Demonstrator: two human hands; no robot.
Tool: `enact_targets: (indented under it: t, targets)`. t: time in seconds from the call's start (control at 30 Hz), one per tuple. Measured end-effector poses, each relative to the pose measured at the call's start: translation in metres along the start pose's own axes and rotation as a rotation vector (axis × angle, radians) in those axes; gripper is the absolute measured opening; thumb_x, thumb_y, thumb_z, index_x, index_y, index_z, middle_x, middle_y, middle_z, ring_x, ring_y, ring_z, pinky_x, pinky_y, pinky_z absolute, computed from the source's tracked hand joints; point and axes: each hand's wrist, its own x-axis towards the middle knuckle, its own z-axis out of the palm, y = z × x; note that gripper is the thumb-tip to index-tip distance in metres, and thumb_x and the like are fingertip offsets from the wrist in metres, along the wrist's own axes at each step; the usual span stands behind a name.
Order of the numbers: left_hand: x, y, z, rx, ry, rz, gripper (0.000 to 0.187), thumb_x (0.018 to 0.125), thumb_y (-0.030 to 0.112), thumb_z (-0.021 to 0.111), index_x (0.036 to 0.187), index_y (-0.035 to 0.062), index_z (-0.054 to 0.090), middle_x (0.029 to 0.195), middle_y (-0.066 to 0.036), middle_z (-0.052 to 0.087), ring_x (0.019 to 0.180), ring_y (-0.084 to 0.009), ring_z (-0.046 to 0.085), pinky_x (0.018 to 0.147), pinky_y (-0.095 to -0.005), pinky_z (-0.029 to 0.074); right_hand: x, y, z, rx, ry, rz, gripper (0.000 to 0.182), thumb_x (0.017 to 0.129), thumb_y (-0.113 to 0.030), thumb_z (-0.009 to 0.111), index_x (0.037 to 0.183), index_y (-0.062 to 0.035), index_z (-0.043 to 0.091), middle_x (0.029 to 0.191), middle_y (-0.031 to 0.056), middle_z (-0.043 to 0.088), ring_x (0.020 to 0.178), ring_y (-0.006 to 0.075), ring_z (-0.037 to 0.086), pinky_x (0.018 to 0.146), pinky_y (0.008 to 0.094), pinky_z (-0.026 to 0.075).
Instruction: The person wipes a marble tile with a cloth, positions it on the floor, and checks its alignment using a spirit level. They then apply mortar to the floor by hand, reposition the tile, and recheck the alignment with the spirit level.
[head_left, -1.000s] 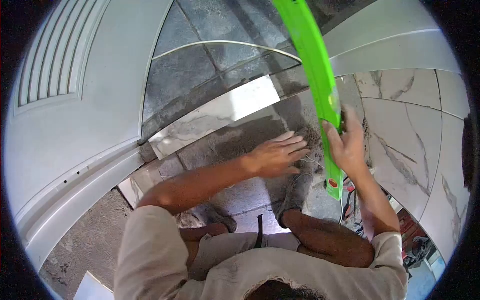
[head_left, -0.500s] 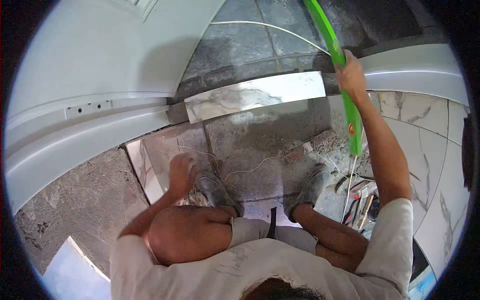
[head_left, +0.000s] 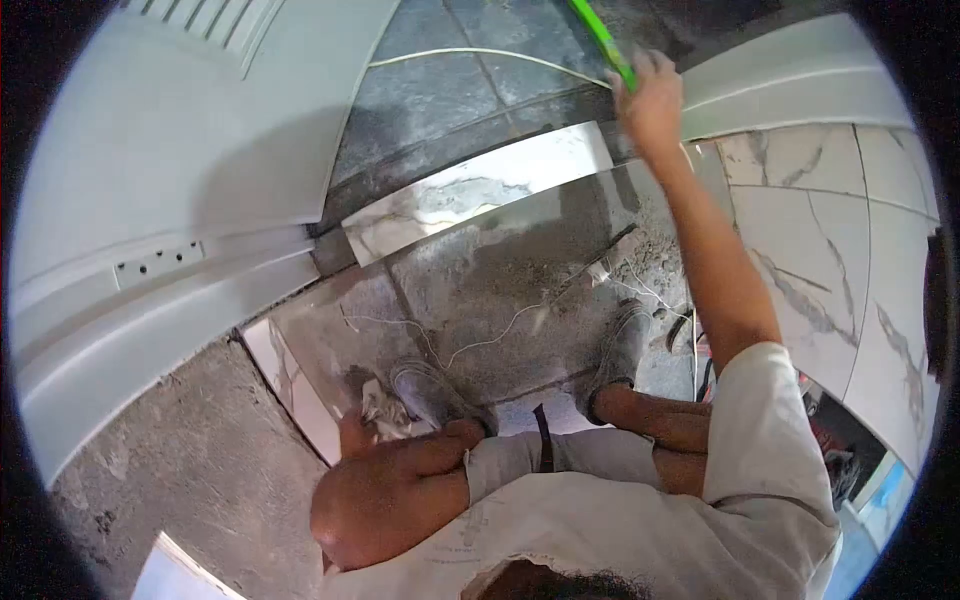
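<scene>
At the far right of the doorway, my right hand (head_left: pixel 652 105) is at the near end of a long green spirit level (head_left: pixel 603 42), whose far part runs out of the top of the view. Its fingers are partly bent around that end. My left hand (head_left: pixel 356 434) is low beside my left knee, closed on a crumpled greyish rag (head_left: pixel 386 408); the knee hides part of the hand. A white marble-look tile strip (head_left: pixel 480 190) lies across the threshold ahead of me.
My shoes (head_left: pixel 425 392) stand on the dusty grey floor (head_left: pixel 470 280), with a thin white string (head_left: pixel 490 340) in front of them. A white door (head_left: pixel 200 110) is at the left, marble-look wall tiles (head_left: pixel 800 250) at the right. A pale cable (head_left: pixel 490 50) crosses the floor beyond.
My right hand has moved forward and left, carrying the green level away from me and now at its near end. My left hand has dropped toward my knee and now has the rag.
</scene>
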Motion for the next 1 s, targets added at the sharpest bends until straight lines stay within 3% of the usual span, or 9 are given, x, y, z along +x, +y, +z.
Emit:
enact_targets:
  t: [0.1,0.13,0.17,0.23,0.33,0.4,0.57,0.77,1.0]
  targets:
    - [-0.076,0.162,-0.077,-0.098,-0.171,0.249,0.035,0.075,-0.001,0.049,0.108,-0.0038,0.062,0.095,-0.016,0.069,0.092,-0.0240,0.063,0.083,-0.0349,0.048,-0.056,-0.065,-0.047,0.534,-0.152,-0.023,0.022,0.085,-0.015,0.061,0.101,-0.0006,0.061,0.100,0.0192,0.063,0.102,0.0367,0.057,0.091,0.0449,0.043]
    - [-0.073,0.168,-0.095,-0.220,-0.310,0.329,0.039,0.075,-0.002,0.045,0.111,-0.0042,0.061,0.096,-0.013,0.069,0.092,-0.0208,0.062,0.083,-0.0328,0.048,-0.076,-0.104,-0.071,0.715,-0.592,0.268,0.036,0.082,-0.013,0.060,0.116,-0.0030,0.056,0.114,0.0194,0.060,0.111,0.0378,0.053,0.096,0.0464,0.041]
    - [-0.077,0.193,-0.103,-0.203,-0.322,0.344,0.039,0.075,-0.002,0.045,0.111,-0.0042,0.061,0.096,-0.013,0.069,0.092,-0.0208,0.062,0.083,-0.0328,0.048,-0.100,-0.128,-0.073,0.692,-0.488,-0.237,0.062,0.081,-0.016,0.061,0.138,-0.0056,0.040,0.138,0.0226,0.045,0.128,0.0394,0.042,0.105,0.0484,0.036]
    - [-0.084,0.261,-0.104,-0.152,-0.373,0.363,0.045,0.075,-0.001,0.043,0.117,-0.0059,0.057,0.102,-0.013,0.067,0.095,-0.0210,0.059,0.088,-0.0312,0.046,-0.161,-0.176,-0.083,1.072,-0.757,-0.206,0.087,0.086,-0.031,0.063,0.152,-0.0068,0.012,0.153,0.0229,0.019,0.141,0.0358,0.023,0.114,0.0466,0.024]
    - [-0.061,0.321,-0.082,-0.022,-0.417,0.735,0.048,0.077,0.000,0.044,0.124,-0.0056,0.051,0.112,-0.015,0.062,0.103,-0.0224,0.057,0.093,-0.0315,0.042,-0.209,-0.242,-0.102,1.384,-0.841,-0.016,0.092,0.085,-0.033,0.069,0.152,-0.0058,0.012,0.149,0.0209,0.028,0.138,0.0323,0.030,0.112,0.0441,0.029]
    - [-0.045,0.349,-0.059,0.093,-0.294,0.922,0.048,0.083,0.003,0.047,0.130,-0.0039,0.045,0.120,-0.017,0.057,0.111,-0.0246,0.054,0.096,-0.0342,0.041,-0.219,-0.263,-0.105,1.993,-0.764,0.557,0.081,0.080,-0.039,0.074,0.141,-0.0008,0.036,0.142,0.0237,0.040,0.133,0.0354,0.039,0.110,0.0422,0.031]
    - [-0.046,0.404,-0.046,-0.377,-0.369,0.770,0.050,0.093,0.012,0.054,0.137,-0.0016,0.035,0.130,-0.021,0.049,0.121,-0.0263,0.048,0.096,-0.0407,0.043,-0.150,-0.177,-0.105,1.472,-0.522,0.643,0.069,0.078,-0.029,0.075,0.135,-0.0033,0.044,0.123,0.0217,0.056,0.116,0.0336,0.055,0.102,0.0408,0.041]
    - [-0.023,0.419,-0.049,0.195,0.059,1.086,0.042,0.086,0.015,0.069,0.120,-0.0032,0.053,0.115,-0.017,0.062,0.108,-0.0244,0.060,0.090,-0.0356,0.049,-0.063,-0.063,-0.101,0.705,-0.437,0.462,0.066,0.076,-0.037,0.074,0.130,-0.0064,0.050,0.128,0.0251,0.051,0.115,0.0411,0.052,0.100,0.0446,0.042]
    - [-0.027,0.391,-0.068,-0.116,0.008,0.846,0.034,0.090,0.013,0.065,0.117,-0.0037,0.054,0.112,-0.016,0.063,0.105,-0.0233,0.062,0.091,-0.0333,0.049,-0.069,-0.113,-0.051,0.102,-0.355,0.451,0.061,0.073,-0.032,0.076,0.130,-0.0254,0.054,0.135,0.0202,0.043,0.124,0.0480,0.037,0.095,0.0622,0.039]
